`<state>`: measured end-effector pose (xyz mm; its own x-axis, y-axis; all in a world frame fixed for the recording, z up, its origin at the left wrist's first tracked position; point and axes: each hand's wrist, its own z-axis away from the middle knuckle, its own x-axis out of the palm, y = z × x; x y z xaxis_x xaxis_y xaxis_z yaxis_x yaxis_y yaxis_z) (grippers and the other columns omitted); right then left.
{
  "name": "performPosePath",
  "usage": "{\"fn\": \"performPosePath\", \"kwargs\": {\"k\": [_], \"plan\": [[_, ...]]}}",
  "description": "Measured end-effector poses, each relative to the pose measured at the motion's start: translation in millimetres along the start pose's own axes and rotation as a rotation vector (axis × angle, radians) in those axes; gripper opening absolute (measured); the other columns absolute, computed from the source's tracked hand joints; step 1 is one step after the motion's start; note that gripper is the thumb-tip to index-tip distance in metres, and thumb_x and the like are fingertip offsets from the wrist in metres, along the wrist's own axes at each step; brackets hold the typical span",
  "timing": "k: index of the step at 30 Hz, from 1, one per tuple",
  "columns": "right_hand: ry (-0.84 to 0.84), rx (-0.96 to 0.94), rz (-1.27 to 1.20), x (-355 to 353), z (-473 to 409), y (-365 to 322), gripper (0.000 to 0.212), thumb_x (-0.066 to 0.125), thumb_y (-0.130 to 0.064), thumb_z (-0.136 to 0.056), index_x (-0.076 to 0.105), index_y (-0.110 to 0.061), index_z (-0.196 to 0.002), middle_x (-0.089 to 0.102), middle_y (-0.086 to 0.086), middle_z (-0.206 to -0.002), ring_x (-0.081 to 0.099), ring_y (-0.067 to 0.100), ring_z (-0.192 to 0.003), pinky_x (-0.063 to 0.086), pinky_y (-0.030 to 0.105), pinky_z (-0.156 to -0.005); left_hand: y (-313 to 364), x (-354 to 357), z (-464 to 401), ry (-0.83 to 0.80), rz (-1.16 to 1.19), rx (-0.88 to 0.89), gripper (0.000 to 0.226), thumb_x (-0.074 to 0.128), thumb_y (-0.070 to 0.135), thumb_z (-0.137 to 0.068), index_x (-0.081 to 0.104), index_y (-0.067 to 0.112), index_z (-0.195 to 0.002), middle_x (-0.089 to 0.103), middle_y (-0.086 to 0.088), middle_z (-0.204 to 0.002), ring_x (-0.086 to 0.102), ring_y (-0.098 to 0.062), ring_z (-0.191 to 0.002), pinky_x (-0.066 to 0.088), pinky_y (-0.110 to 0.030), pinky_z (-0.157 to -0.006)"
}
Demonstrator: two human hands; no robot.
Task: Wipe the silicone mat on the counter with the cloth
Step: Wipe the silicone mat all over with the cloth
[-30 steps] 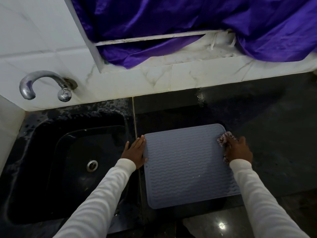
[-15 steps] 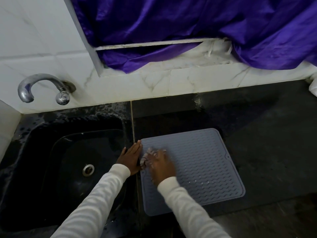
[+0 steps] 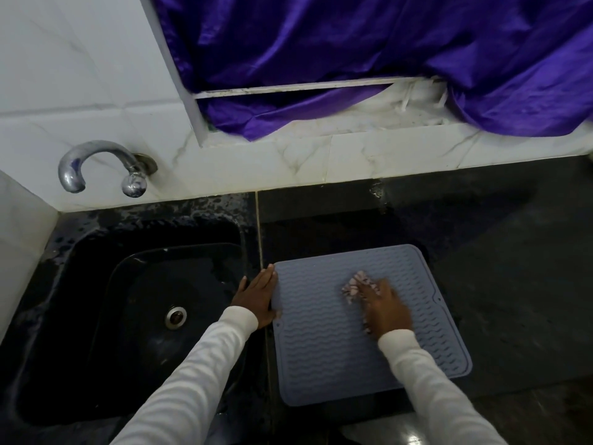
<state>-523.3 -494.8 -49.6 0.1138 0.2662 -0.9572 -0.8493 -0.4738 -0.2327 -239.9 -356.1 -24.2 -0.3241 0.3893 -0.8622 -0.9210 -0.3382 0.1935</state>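
A grey-blue silicone mat (image 3: 324,345) with wavy ridges lies flat on the black counter (image 3: 500,277), just right of the sink. My right hand (image 3: 386,308) presses a small pink-and-white patterned cloth (image 3: 354,285) onto the upper middle of the mat; most of the cloth is hidden under the palm and the hand is motion-blurred. My left hand (image 3: 256,297) lies flat with fingers together against the mat's left edge, over the seam between sink and counter.
A black sink (image 3: 96,316) with a metal drain (image 3: 175,317) sits to the left. A chrome tap (image 3: 96,167) sticks out of the white tiled wall. Purple fabric (image 3: 353,59) hangs over a ledge behind the counter.
My right hand swept the cloth from the mat's far right corner to its left side, then back toward the middle. The left hand stayed at the mat's left edge.
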Motion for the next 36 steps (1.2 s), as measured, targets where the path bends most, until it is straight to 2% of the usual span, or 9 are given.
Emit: {"fn": "performPosePath", "kwargs": {"k": [4,14,17,20,22,24,28,32,36], "plan": [[0.11,0.076,0.035,-27,-3,63,0.044,0.03,-0.056,-0.095,0.038,-0.046,-0.137,0.047,0.005,-0.127,0.05,0.03,-0.114,0.042,0.044,-0.093,5,-4,2,-0.01,-0.043,-0.012,0.092,0.053,0.047,-0.092,-0.006,0.016,-0.156,-0.018,0.0,-0.162,-0.005,-0.015,-0.15,0.0,-0.048,-0.12],[0.153,0.389,-0.123,-66,-11,105,0.044,0.053,-0.029,-0.091,0.051,-0.034,-0.135,0.044,0.014,-0.117,0.055,0.039,-0.097,0.045,0.042,-0.076,8,-2,1,-0.001,-0.019,-0.018,0.092,0.053,0.045,-0.093,-0.008,0.015,-0.155,-0.018,0.0,-0.162,-0.006,-0.015,-0.15,0.0,-0.048,-0.12],[0.198,0.295,-0.29,-72,-3,60,0.034,0.056,-0.024,-0.092,0.06,-0.029,-0.125,0.047,0.006,-0.113,0.059,0.029,-0.093,0.041,0.03,-0.076,8,-4,0,-0.015,0.001,-0.013,0.099,0.058,0.048,-0.09,-0.008,0.015,-0.155,-0.019,0.0,-0.162,-0.007,-0.016,-0.15,0.001,-0.049,-0.12],[0.113,0.03,-0.287,-63,12,-19,0.025,0.053,-0.034,-0.092,0.063,-0.045,-0.112,0.052,0.001,-0.112,0.065,0.027,-0.085,0.049,0.028,-0.069,5,-3,-1,-0.069,0.035,-0.005,0.119,0.066,0.061,-0.079,-0.015,0.016,-0.154,-0.025,0.001,-0.16,-0.012,-0.016,-0.15,0.0,-0.05,-0.12],[0.047,-0.148,-0.279,-33,21,-67,0.032,0.045,-0.032,-0.093,0.058,-0.048,-0.117,0.053,0.003,-0.119,0.065,0.032,-0.09,0.056,0.041,-0.071,7,-3,-2,-0.093,0.029,-0.007,0.13,0.071,0.065,-0.071,-0.017,0.016,-0.153,-0.028,0.002,-0.159,-0.014,-0.016,-0.149,-0.001,-0.051,-0.12],[-0.037,-0.343,-0.169,-3,30,-114,0.045,0.038,-0.031,-0.091,0.05,-0.034,-0.135,0.049,0.01,-0.136,0.056,0.034,-0.114,0.051,0.047,-0.091,9,-1,0,-0.07,-0.001,-0.018,0.132,0.073,0.063,-0.069,-0.016,0.015,-0.154,-0.027,0.001,-0.159,-0.014,-0.016,-0.149,0.0,-0.05,-0.121],[-0.181,-0.312,-0.208,22,41,-157,0.098,0.082,-0.025,-0.066,0.027,-0.022,-0.147,0.037,0.021,-0.146,0.046,0.047,-0.125,0.055,0.05,-0.08,11,-2,2,-0.027,-0.055,-0.019,0.12,0.071,0.054,-0.076,-0.012,0.013,-0.154,-0.024,-0.001,-0.16,-0.01,-0.018,-0.15,0.002,-0.049,-0.12],[-0.222,-0.278,-0.07,20,33,-130,0.103,0.075,-0.021,-0.075,0.006,-0.028,-0.152,0.007,0.02,-0.157,0.036,0.04,-0.132,0.048,0.049,-0.096,9,0,0,-0.046,-0.009,-0.026,0.131,0.074,0.063,-0.068,-0.012,0.015,-0.154,-0.024,0.0,-0.161,-0.012,-0.017,-0.15,0.0,-0.05,-0.12],[-0.18,-0.216,-0.062,11,29,-85,0.087,0.066,-0.018,-0.083,0.014,-0.039,-0.149,0.01,0.003,-0.159,0.038,0.031,-0.131,0.046,0.046,-0.098,5,2,-1,-0.042,0.028,-0.013,0.135,0.076,0.064,-0.066,-0.015,0.017,-0.154,-0.025,0.002,-0.16,-0.014,-0.016,-0.149,-0.003,-0.051,-0.119]]}}
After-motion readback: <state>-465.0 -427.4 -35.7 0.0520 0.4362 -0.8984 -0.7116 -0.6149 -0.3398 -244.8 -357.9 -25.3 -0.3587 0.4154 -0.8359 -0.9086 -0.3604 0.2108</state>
